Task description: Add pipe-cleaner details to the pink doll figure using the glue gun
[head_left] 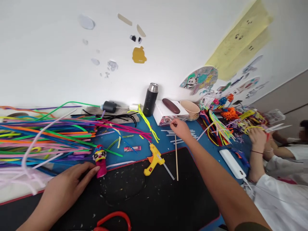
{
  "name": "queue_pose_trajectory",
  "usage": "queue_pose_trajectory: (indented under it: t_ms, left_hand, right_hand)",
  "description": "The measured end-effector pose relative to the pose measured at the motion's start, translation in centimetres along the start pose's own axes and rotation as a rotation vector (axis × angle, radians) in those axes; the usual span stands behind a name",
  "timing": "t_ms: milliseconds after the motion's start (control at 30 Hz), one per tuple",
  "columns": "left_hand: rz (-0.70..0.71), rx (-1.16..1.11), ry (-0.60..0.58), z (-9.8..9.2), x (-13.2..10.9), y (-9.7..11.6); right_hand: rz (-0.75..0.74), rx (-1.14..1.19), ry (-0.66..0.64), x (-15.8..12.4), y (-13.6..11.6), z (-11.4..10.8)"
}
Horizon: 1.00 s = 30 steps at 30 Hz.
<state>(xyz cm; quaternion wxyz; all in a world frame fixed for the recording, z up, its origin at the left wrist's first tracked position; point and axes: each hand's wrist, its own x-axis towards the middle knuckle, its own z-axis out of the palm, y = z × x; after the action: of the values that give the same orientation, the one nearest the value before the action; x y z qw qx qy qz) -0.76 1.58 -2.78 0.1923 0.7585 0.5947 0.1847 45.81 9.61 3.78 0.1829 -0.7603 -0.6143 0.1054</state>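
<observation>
Our hands work well apart: the left hand [66, 183] has thumb and forefinger closed on the pink body of a small clown-faced figurine [102, 168], while the right hand [181, 129] reaches farther forward, fingers curled together, though we cannot tell whether anything sits between them. Our figurine stands just right of the left fingertips, its long axis running away from us, painted-looking head at the far end. Translucent glue sticks [167, 131] lie crosswise on the tabletop [207, 143], beneath and to both sides of the right hand. Just nearer us than that hand, a wooden stick [176, 160] points lengthwise our way; between both hands, closer to the right, rests a yellow glue gun [154, 161], nozzle pointing away.
</observation>
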Motion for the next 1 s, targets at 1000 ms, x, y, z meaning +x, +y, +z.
queue_pose_trajectory:
  t_ms: [1000]
  left_hand:
    - [-0.227,-1.121,-0.104,-2.9,-1.3,3.5]
  right_hand:
    - [-0.351,0.874,-0.379,-14.3,-21.8,10.3]
